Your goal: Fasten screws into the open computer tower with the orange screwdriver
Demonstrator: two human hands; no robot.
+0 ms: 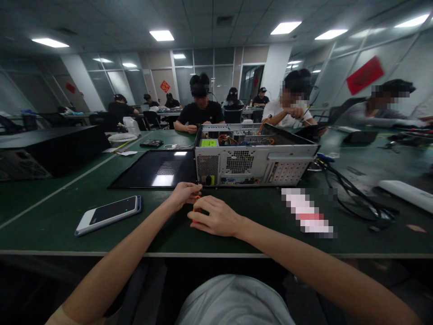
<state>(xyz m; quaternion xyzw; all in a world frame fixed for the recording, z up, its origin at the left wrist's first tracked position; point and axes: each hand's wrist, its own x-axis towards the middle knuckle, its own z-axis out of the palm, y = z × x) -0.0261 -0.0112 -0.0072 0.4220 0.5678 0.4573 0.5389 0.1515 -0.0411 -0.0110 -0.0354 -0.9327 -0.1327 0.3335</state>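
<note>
Room: open office with ceiling light panels, glass partitions and red paper decorations on the walls.
Tabletop [50, 216]: dark green, with a pale line running along it; near edge at the bottom of the view.
Left hand [184, 194]: resting on the tabletop just in front of the computer case, fingers curled and pinched on the upper end of a small orange tool.
Right hand [216, 217]: lying on the tabletop, touching the left hand, fingers closed around the lower part of the same tool.
Small orange tool [196, 208]: held between both hands, mostly covered; only slivers of orange show, so its type cannot be determined.
Computer case [252, 158]: lying with its side open upward and rear panel facing the viewer; fan grille, ports and orange cables visible.
Side panel [155, 169]: black, flat on the tabletop, touching the left edge of the case.
Smartphone [108, 214]: white-edged, screen up, well to the left of the hands.
Black cables [355, 198]: looped on the tabletop to the right of the case.
Other persons: several seated on the far side of the tabletop, hands on their own work.
</note>
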